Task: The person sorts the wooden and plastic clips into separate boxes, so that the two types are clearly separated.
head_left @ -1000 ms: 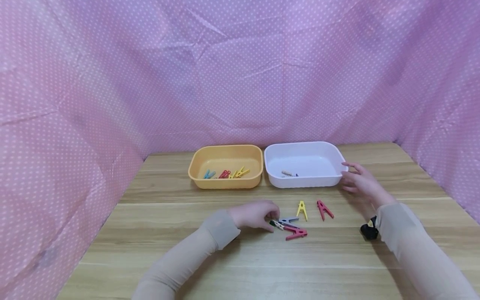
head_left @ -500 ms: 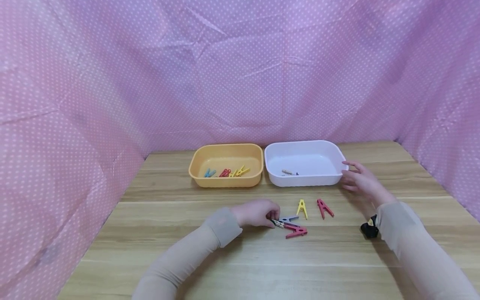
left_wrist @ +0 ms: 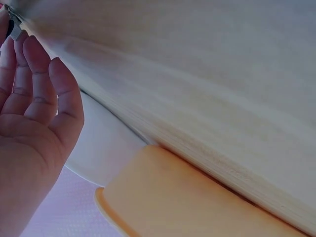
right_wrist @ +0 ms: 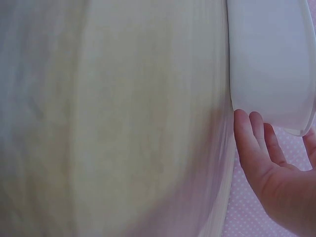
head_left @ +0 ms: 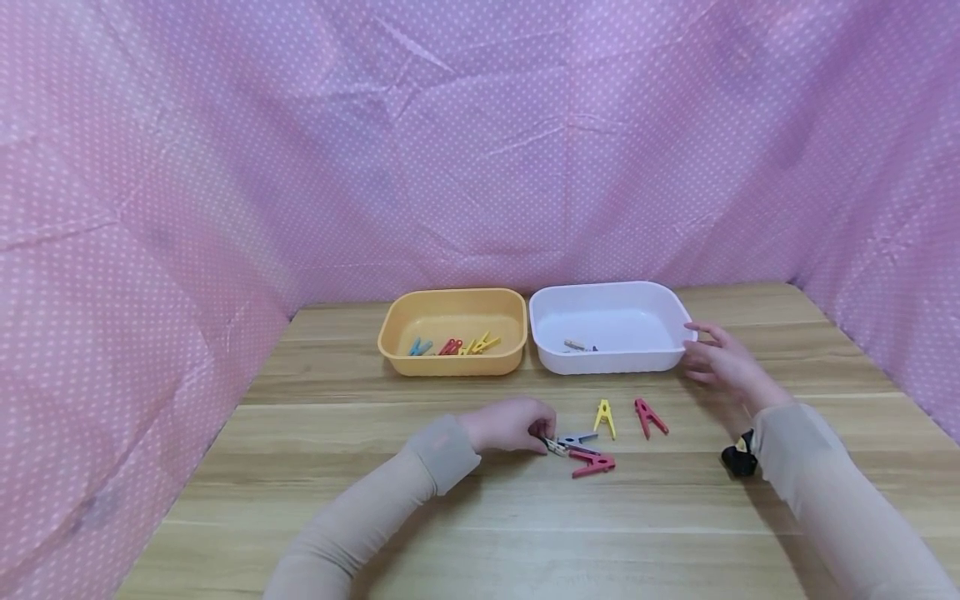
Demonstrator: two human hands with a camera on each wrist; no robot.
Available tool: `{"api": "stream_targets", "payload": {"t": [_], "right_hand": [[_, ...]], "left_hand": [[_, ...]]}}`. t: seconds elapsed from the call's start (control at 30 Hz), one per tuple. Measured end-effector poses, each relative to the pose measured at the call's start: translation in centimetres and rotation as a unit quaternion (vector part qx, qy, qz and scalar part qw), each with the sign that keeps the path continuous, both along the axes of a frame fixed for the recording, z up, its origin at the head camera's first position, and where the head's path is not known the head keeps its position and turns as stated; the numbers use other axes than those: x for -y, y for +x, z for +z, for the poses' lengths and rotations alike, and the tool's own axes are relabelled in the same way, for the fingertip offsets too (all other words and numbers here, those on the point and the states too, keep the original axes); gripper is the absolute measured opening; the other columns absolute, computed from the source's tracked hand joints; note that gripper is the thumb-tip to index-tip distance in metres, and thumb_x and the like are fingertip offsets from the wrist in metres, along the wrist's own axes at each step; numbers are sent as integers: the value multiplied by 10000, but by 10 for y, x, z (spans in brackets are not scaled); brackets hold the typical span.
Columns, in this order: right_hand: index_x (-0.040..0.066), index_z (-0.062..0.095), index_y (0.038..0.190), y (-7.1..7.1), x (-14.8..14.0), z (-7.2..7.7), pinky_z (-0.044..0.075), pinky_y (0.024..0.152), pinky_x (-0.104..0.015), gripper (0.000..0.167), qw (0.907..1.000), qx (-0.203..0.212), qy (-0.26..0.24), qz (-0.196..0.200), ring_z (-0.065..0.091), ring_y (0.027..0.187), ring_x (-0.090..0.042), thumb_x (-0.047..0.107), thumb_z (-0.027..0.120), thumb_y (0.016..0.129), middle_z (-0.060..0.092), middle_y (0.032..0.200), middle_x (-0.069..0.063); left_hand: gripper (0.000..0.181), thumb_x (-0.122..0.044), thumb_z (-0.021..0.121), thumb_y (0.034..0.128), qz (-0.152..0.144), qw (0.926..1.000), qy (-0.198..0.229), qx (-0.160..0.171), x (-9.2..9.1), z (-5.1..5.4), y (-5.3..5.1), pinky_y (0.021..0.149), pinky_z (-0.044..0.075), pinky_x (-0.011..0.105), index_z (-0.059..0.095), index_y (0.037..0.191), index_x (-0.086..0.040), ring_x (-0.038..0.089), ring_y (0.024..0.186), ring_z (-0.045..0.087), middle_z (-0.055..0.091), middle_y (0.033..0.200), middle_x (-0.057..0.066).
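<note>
Head view: nearer you than the white tub [head_left: 609, 362], your left hand [head_left: 512, 425] pinches a pale peg [head_left: 555, 447] beside a grey clip [head_left: 576, 437] and a red clip [head_left: 603, 464]. An orange tub [head_left: 453, 366] stands left of the white tub.

Left wrist view: your fingertips meet at the peg, partly cut off.

Right wrist view: your right hand [right_wrist: 276, 180], fingers extended, touches the white tub's end wall.

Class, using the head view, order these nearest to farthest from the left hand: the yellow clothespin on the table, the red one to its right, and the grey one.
1. Grey clothespin: just right of the left hand.
2. Yellow clothespin: farther right, in front of the white tray.
3. Red clothespin: right of the yellow one.
</note>
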State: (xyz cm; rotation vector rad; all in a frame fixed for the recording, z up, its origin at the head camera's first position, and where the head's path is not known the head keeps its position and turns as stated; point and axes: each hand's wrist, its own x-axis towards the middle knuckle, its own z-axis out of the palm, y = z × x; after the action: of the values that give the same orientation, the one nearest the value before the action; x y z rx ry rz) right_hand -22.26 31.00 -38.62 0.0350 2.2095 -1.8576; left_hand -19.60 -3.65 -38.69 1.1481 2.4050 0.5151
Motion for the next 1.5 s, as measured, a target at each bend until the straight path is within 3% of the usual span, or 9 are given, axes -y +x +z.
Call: {"api": "stream_targets", "payload": {"t": [0.27,0.53,0.83,1.1,1.23,1.4,1.5], "right_hand": [[29,250,1405,0,0,-2,541,829,-264,492,9999,-130,-22,-12,601,855,23,223,448,998,197,1408,-401],[-15,149,1445,0,0,-2,541,828,-259,568,9998,-150,135,25,589,853,37,217,427,1007,172,1428,-417],[11,198,1435,0,-1,-3,540,829,-259,534,9999,-123,107,12,589,855,34,220,436,1005,170,1433,-416],[45,272,1394,0,-1,-2,544,817,-257,479,9996,-197,187,16,613,867,6,223,464,993,382,1315,-300],[54,266,1399,-1,-1,-2,542,830,-266,492,10000,-93,26,-2,618,875,-6,231,475,991,423,1263,-239],[114,322,1347,-1,-1,-1,539,852,-293,423,9985,21,-552,-51,630,887,-49,203,507,977,410,1214,-164],[88,313,1356,-2,1,-1,534,865,-294,442,9971,26,-751,-114,638,884,-70,163,515,970,411,1196,-166]], "left_hand": [[131,-140,730,828,63,9995,301,93,7,1,-2,648,409,154,604,793,-140,35,695,471,540,733,-81],[130,-144,738,821,431,9963,730,173,15,5,-5,672,449,167,611,793,-147,34,715,508,580,758,-72],[102,-162,735,826,857,9901,1104,-130,23,15,-8,767,485,183,642,867,-159,32,790,561,615,820,-91],[97,-133,720,837,1110,9850,1320,52,27,25,-10,842,517,317,653,906,-123,56,830,578,641,863,-60],[96,-139,715,843,1186,9837,1349,58,28,27,-11,857,515,326,653,916,-134,55,842,582,644,874,-65],[101,-152,716,844,1149,9835,1395,18,28,29,-12,839,508,267,655,924,-144,50,843,589,646,876,-71],[104,-149,718,841,1128,9834,1419,51,28,29,-13,833,508,254,657,925,-143,51,839,590,647,875,-69]]}}
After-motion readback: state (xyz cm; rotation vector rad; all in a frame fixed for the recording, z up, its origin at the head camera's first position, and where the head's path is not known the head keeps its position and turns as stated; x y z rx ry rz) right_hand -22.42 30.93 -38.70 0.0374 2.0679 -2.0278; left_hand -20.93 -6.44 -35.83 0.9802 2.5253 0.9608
